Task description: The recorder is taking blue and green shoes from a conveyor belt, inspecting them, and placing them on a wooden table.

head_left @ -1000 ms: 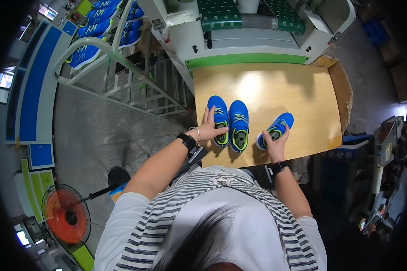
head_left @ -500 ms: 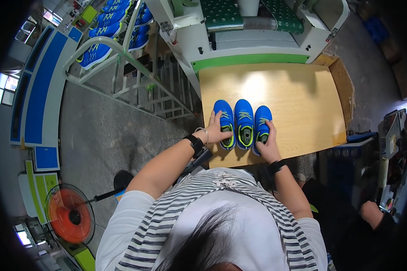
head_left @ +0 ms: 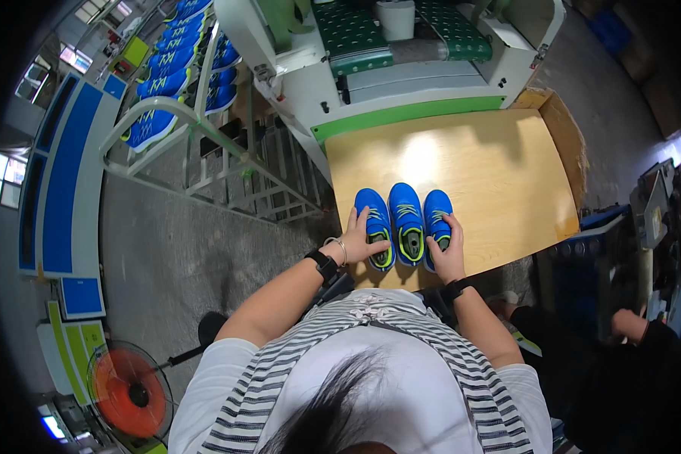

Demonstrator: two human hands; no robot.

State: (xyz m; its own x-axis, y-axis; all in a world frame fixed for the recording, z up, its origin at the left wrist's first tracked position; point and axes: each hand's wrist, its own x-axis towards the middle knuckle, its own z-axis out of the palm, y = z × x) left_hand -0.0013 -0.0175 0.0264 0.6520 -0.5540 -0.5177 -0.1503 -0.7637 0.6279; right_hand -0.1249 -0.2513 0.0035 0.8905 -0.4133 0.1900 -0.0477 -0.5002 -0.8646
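Note:
Three blue sneakers with lime-green laces and collars lie side by side near the close edge of the wooden tabletop, toes pointing away from me. My left hand grips the left sneaker, fingers along its outer side and thumb at its opening. The middle sneaker stands between the other two, with no hand on it; a dark insert or insole shows inside. Around the right sneaker my right hand is closed, thumb at the opening and fingers over the outer side, hiding part of its heel.
Beyond the wooden tabletop stands a white machine with a green perforated belt. A metal rack at the left carries several blue sneakers. A cardboard sheet lines the table's right side. An orange fan is at lower left; another person's hand shows at right.
The whole view has shifted, so table and sneakers sit lower in the picture. The right sneaker, with my right hand on it, now lies slightly closer to the middle one.

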